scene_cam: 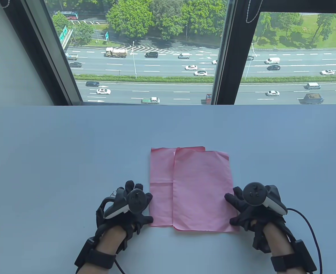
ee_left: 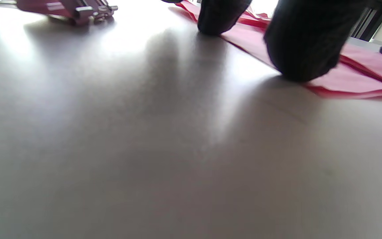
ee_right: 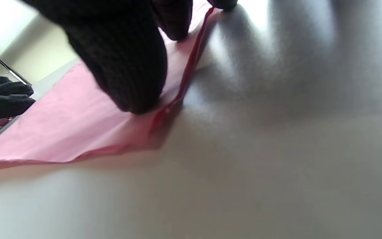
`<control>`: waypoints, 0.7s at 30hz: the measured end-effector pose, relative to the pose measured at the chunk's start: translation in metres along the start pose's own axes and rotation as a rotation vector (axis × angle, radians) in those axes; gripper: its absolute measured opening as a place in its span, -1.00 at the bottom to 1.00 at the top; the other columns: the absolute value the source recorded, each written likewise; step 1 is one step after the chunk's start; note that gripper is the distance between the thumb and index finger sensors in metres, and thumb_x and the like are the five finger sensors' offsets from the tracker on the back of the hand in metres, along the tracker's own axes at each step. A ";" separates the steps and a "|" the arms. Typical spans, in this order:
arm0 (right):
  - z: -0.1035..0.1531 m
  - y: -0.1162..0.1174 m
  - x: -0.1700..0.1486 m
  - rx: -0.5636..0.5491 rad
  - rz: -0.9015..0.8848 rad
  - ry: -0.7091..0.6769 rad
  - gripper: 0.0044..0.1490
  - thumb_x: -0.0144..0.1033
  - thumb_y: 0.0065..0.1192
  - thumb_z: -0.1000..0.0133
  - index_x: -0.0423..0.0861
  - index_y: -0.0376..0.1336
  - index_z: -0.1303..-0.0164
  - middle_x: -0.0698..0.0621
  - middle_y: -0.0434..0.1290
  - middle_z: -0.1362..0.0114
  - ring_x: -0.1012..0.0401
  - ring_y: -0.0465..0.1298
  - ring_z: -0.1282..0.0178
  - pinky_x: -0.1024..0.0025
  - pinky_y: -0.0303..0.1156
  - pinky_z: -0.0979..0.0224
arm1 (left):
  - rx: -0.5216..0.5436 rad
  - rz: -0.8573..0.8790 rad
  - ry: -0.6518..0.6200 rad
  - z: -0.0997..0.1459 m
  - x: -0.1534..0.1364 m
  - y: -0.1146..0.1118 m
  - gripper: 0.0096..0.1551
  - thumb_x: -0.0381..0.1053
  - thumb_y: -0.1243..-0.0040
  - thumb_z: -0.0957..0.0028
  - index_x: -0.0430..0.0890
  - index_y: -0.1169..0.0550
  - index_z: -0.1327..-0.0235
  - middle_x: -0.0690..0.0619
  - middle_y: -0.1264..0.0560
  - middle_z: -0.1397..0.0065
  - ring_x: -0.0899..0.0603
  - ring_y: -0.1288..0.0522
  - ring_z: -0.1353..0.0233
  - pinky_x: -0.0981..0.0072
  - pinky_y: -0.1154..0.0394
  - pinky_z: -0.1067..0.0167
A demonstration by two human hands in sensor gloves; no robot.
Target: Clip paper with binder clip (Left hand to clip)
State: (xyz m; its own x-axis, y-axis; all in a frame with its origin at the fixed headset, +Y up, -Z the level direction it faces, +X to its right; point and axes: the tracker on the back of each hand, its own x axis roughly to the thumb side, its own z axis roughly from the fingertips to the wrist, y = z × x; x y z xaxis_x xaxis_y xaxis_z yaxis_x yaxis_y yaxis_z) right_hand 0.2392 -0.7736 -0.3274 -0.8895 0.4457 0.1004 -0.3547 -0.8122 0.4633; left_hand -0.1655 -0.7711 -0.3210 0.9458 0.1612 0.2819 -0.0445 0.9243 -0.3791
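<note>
Beyond the window a busy road runs past, and below it the pale table carries my work. Two pink paper sheets lie flat and overlapped, not squared up, long axis running away from me toward the window. My left hand sits at the paper's left edge, fingers spread loosely with tips pressing down right on that edge; it grips nothing. My right hand rests at the paper's right edge, near its closest corner, fingertips pinning the sheet, also loosely spread and holding nothing. The pink binder clip lies on the table left of the paper, beyond my left fingers, apart from them.
</note>
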 end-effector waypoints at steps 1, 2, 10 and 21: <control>0.000 0.001 0.001 -0.002 0.000 -0.005 0.11 -0.16 0.62 0.09 0.03 0.04 -0.61 -0.11 -0.18 -0.69 -0.30 -0.26 -0.58 -0.43 -0.24 -0.43 | -0.002 -0.004 -0.004 0.000 0.001 0.000 0.00 0.37 -0.30 0.08 0.12 -0.23 -0.63 -0.05 0.10 -0.75 -0.27 0.42 -0.58 -0.24 0.36 -0.39; -0.001 0.002 0.002 -0.003 -0.003 -0.010 0.11 -0.16 0.62 0.09 0.03 0.04 -0.61 -0.10 -0.18 -0.69 -0.30 -0.26 -0.58 -0.42 -0.25 -0.43 | -0.004 -0.006 -0.009 0.000 0.003 -0.001 0.00 0.38 -0.30 0.08 0.13 -0.22 -0.63 -0.05 0.10 -0.75 -0.26 0.42 -0.58 -0.24 0.36 -0.39; -0.003 0.006 0.009 0.002 -0.004 -0.023 0.11 -0.16 0.61 0.09 0.04 0.03 -0.61 -0.10 -0.18 -0.69 -0.30 -0.28 -0.58 -0.43 -0.26 -0.42 | -0.005 -0.028 -0.046 0.000 0.013 -0.003 -0.01 0.37 -0.30 0.08 0.13 -0.23 -0.62 -0.04 0.11 -0.75 -0.27 0.41 -0.59 -0.25 0.34 -0.40; -0.003 0.011 0.016 0.008 -0.012 -0.066 0.10 -0.15 0.61 0.09 0.05 0.04 -0.60 -0.10 -0.18 -0.69 -0.32 -0.28 -0.58 -0.44 -0.29 -0.42 | -0.020 -0.010 -0.098 -0.002 0.024 -0.007 -0.02 0.37 -0.29 0.07 0.15 -0.21 -0.62 -0.04 0.10 -0.75 -0.27 0.40 -0.59 -0.25 0.32 -0.40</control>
State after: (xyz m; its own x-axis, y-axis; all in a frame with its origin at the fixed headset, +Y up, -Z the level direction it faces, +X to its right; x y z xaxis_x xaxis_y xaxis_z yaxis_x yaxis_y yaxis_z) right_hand 0.2203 -0.7767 -0.3237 -0.8640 0.4798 0.1525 -0.3630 -0.8036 0.4717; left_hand -0.1418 -0.7746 -0.3129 0.9102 0.1863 0.3698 -0.0283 0.9189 -0.3934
